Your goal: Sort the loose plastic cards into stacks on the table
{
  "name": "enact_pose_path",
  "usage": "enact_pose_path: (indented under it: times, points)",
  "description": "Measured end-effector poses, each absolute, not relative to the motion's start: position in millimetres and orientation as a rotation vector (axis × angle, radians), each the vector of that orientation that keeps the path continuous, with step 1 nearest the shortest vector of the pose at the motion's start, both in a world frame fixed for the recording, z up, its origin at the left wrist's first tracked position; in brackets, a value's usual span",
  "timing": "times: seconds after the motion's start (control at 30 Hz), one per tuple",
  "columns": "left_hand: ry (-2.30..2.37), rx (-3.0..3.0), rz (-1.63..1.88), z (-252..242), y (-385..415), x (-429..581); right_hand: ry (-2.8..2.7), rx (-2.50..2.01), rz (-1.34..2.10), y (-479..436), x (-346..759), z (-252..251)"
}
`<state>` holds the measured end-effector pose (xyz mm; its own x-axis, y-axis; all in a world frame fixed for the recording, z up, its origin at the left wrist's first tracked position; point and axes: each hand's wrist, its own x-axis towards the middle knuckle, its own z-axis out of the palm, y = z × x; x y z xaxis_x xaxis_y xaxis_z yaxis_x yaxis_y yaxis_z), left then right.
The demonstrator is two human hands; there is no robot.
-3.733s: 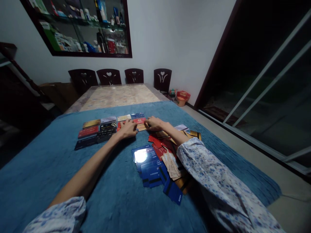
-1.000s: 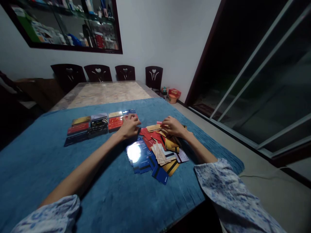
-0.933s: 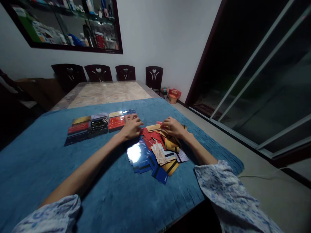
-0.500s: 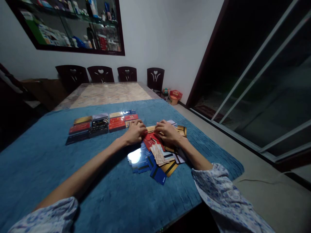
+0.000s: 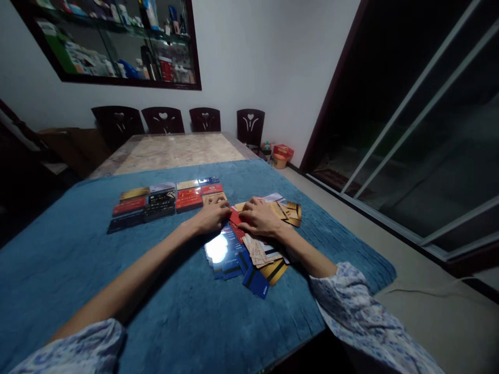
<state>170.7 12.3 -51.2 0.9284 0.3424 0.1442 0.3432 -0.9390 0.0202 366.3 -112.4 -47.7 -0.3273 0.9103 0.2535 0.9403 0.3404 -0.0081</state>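
Red cards (image 5: 235,215) lie between my two hands, in a loose spread of bank-style cards. My left hand (image 5: 212,214) has its fingers bent and closed at their left edge. From the other side my right hand (image 5: 258,217) curls over the red cards, its fingertips pressed on them; the palm hides part of the spread. Fanned blue cards (image 5: 233,259), beige cards (image 5: 257,253) and gold cards (image 5: 276,270) lie nearer to me. More gold cards (image 5: 294,210) stick out past my right hand.
Sorted stacks of cards stand to the left, including red stacks (image 5: 188,198) and black stacks (image 5: 160,205). A blue cloth (image 5: 175,311) covers the near part of the table. Dark chairs (image 5: 163,120) line its far end. A sliding glass door (image 5: 409,130) is at the right.
My right hand has shifted left over the red cards, closer to my left hand, uncovering more gold cards behind it. The left hand has moved slightly left.
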Motion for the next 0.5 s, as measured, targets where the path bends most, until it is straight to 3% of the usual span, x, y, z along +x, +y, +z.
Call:
enact_pose_path:
  times: [0.5]
  points:
    - [-0.523, -3.201, -0.189, -45, 22, 164, -2.424, -1.425, -0.161, -105, 369, -58]
